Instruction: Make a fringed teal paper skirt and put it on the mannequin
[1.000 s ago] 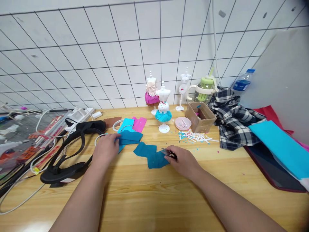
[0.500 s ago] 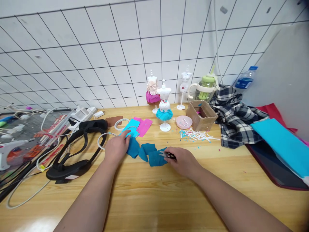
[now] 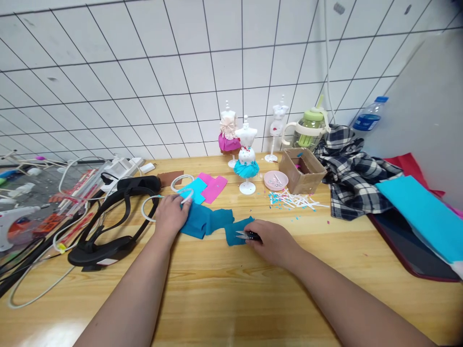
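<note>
Lying flatter than before, blue cloth [image 3: 197, 222] touches the left hand [image 3: 170, 213].

A creased, partly folded teal fabric strip [image 3: 198, 222] lay on a wooden tabletop [image 3: 213, 299], its right end meeting 1 smaller teal fabric piece [image 3: 232, 234]. Small black-handled snips [image 3: 249, 235] pointed left over that piece, their 2 silver blades parted.
</note>
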Demonstrator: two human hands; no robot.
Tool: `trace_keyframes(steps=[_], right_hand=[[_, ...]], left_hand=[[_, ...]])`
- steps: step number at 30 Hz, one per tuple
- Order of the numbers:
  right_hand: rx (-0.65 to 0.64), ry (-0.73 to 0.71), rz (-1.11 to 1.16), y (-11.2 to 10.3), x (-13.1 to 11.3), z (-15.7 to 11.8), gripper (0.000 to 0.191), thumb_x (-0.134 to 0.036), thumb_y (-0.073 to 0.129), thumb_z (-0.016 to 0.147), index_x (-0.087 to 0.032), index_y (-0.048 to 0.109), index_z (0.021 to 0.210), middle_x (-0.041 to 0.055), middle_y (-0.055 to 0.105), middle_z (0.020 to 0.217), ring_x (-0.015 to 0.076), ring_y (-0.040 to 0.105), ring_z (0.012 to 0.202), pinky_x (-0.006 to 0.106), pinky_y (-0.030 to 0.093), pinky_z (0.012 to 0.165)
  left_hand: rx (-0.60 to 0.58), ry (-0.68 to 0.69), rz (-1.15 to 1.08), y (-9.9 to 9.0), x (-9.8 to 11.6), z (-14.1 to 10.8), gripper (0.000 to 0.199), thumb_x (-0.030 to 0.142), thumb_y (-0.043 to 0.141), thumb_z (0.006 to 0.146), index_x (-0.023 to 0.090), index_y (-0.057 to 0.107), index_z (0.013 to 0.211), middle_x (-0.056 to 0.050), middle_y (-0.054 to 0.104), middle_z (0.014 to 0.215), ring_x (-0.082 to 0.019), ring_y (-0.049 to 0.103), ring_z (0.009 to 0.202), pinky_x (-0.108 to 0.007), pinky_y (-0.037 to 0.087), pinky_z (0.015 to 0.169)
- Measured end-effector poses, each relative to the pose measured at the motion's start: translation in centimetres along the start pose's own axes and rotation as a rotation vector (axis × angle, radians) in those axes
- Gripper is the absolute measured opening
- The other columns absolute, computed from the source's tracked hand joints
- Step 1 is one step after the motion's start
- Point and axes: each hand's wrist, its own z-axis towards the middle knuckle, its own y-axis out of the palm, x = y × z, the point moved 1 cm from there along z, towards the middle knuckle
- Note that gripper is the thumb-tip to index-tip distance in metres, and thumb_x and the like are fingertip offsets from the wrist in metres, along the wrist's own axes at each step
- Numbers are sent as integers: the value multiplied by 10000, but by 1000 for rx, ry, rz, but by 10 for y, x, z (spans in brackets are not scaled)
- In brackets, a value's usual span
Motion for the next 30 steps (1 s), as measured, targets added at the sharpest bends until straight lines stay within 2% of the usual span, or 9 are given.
trace_keyframes(steps=[3, 5, 7, 9, 11, 17, 21, 24, 30], right_hand=[[21, 68, -35, -1, 2, -1, 182, -279, 554, 879, -231, 659, 1019, 25, 686, 986, 192, 625, 895, 278, 398, 710], [16, 98, -37, -1, 3, -1, 175, -290, 559, 878, -234, 655, 1013, 21, 686, 966, 188, 623, 877, 275, 385, 693], [7, 118, -24, -2, 4, 0, 166, -292, 564, 875, -233, 655, 1001, 20, 687, 959, 184, 619, 871, 272, 378, 691], [-3, 122, -7, -2, 4, 0, 160, -284, 574, 867, -229, 660, 990, 22, 684, 957, 182, 614, 871, 272, 378, 696], [-7, 115, 19, -2, 4, 1, 166, -273, 584, 857, -227, 666, 994, 24, 681, 956, 182, 609, 871, 273, 386, 708], [35, 32, 167, -4, -4, 1, 195, -259, 623, 840, -228, 670, 1026, 18, 687, 995, 172, 612, 897, 272, 424, 763], [131, 24, 127, -5, -9, -2, 267, -290, 583, 887, -228, 640, 1140, 31, 679, 1068, 183, 609, 956, 284, 434, 798], [127, 0, -45, -2, -7, -1, 372, -210, 503, 923, -206, 573, 1288, 71, 655, 1155, 216, 571, 1043, 323, 409, 885], [111, 1, -231, 1, -2, 1, 313, -165, 489, 925, -276, 660, 1162, 62, 699, 999, 246, 559, 1003, 441, 311, 975]], left_hand=[[242, -70, -43, -13, 0, 0, 480, 399, 297, 969, 195, 732, 985, -135, 631, 1205, -330, 472, 1215, -491, 327, 1028], [221, -37, -66, -22, 6, -5, 499, 417, 280, 974, 206, 710, 1113, -133, 673, 1075, -331, 533, 1120, -497, 359, 984], [-37, 87, -158, -24, 15, -14, 504, 471, 309, 958, 219, 686, 1178, -104, 701, 936, -302, 602, 971, -449, 424, 913], [-339, 268, -292, -19, 24, -23, 493, 520, 405, 918, 275, 619, 1288, -70, 691, 1085, -266, 606, 1014, -372, 462, 889], [-403, 343, -235, -9, 28, -30, 501, 506, 522, 860, 307, 600, 1313, -77, 617, 1248, -290, 561, 1135, -387, 444, 921], [-143, 182, -36, -6, 34, -23, 516, 455, 393, 947, 300, 421, 1439, -122, 506, 1432, -359, 503, 1226, -576, 276, 1030], [58, 115, -99, -33, 46, -27, 394, 385, 306, 983, 198, 600, 1166, -105, 701, 955, -296, 622, 967, -507, 339, 971], [-11, 147, -403, -40, 59, -43, 421, 463, 313, 975, 189, 630, 1016, -43, 641, 726, -232, 601, 747, -375, 437, 793], [-314, 346, -1168, -26, 89, -75, 532, 455, 310, 991, 217, 350, 1466, -25, 625, 798, -184, 575, 758, -313, 453, 712]])
